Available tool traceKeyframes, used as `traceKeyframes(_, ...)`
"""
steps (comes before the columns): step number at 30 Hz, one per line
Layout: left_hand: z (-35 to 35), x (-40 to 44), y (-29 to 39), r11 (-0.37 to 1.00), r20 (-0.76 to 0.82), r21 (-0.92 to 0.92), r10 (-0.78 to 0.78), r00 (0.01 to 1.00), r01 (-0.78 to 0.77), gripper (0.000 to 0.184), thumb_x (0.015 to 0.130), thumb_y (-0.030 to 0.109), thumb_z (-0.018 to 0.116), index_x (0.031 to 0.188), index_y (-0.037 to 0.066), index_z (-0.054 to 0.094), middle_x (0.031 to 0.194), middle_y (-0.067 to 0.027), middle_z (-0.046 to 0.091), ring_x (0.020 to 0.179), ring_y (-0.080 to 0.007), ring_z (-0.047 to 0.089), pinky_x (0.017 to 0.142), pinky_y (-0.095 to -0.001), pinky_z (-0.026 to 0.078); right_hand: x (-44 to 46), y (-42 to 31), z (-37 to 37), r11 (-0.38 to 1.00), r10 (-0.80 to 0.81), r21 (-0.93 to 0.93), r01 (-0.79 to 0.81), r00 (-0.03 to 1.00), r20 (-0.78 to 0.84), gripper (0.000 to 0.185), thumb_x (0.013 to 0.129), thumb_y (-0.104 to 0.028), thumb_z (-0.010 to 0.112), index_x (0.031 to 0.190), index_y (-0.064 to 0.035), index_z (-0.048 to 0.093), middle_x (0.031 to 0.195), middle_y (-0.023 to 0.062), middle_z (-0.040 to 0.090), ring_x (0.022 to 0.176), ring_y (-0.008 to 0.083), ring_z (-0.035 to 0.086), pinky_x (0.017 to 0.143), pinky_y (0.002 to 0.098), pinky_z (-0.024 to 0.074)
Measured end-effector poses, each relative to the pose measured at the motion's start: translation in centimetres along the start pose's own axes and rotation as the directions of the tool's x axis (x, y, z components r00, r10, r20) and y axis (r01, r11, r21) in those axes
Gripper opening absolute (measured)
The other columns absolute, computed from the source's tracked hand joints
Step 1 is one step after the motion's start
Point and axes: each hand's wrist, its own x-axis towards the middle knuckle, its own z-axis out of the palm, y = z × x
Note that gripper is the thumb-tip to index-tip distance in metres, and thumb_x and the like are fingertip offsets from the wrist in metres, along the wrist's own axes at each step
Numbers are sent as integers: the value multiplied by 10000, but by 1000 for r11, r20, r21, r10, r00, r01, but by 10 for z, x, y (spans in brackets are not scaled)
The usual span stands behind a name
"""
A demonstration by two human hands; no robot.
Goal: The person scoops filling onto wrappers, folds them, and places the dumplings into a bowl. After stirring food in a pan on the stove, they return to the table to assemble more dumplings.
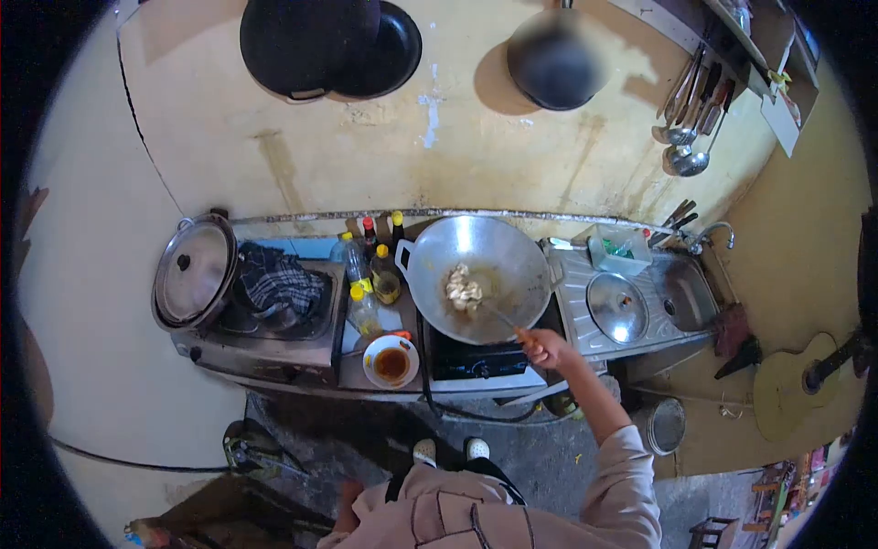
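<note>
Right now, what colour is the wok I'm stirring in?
The wok is silver-grey; the head view shows it best.

The right arm (599, 403) is extended from the near right toward the far left, sleeved above and bared along the forearm. The right hand (547, 349) is closed, with the fingers curled into a grip. The left arm (349, 499) is held low beside the torso; its hand cannot be made out.

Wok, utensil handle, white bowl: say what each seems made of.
Wok: metal, likely aluminium, by its silvery sheen. Utensil handle: probably wood by its orange-brown, possibly plastic; the right hand covers most, finish unclear. White bowl: perhaps glazed ceramic by its even white, possibly plastic.
</note>
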Motion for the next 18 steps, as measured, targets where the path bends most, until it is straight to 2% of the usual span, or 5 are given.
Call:
traceKeyframes(2, 10, -8, -11, 990, 14, 124, -69, 998, 67, 246, 702, 329, 513, 741, 125, 644, 685, -167, 594, 667, -353, 585, 598, -475, 456, 1, 4, 7, 999, 33, 20, -36, 992, 121, 207, 863, -218, 419, 895, -17, 454, 509, -13, 368, 326, 31, 313, 255, 144, 224)
traceKeyframes(3, 12, -8, -18, 961, 14, 250, 120, 993, -119, 249, 708, 331, 505, 750, 128, 643, 696, -166, 593, 681, -352, 585, 606, -473, 456, 2, 11, 6, 992, -46, -112, 62, 989, 143, 201, 861, -216, 420, 899, -20, 447, 510, -12, 369, 326, 30, 312, 256, 145, 223)
traceKeyframes(6, 17, -13, -27, 990, 15, 112, -89, 996, 87, 260, 703, 318, 499, 772, 105, 631, 728, -179, 589, 710, -362, 575, 626, -469, 451, -35, 24, 47, 731, -366, -610, 306, 930, 28, 282, 833, -353, 477, 942, -96, 438, 498, -23, 394, 329, 46, 348, 266, 180, 220)
traceKeyframes(14, 12, 0, -15, 975, 17, -30, -220, 975, 220, 301, 689, 283, 484, 832, 45, 601, 815, -213, 578, 785, -388, 549, 679, -459, 437, -89, 39, 56, 574, -460, -809, 129, 868, -187, 249, 834, -300, 484, 932, -81, 418, 526, 2, 417, 338, 58, 343, 282, 205, 258)
traceKeyframes(18, -2, 6, 9, 961, 27, -61, -268, 963, 269, 327, 682, 265, 476, 862, 15, 586, 858, -229, 572, 823, -401, 536, 705, -453, 429, -38, 22, -14, -37, -770, -997, 68, 634, 72, 225, 823, -236, 469, 899, -28, 430, 565, 86, 495, 441, 205, 516, 342, 348, 367)
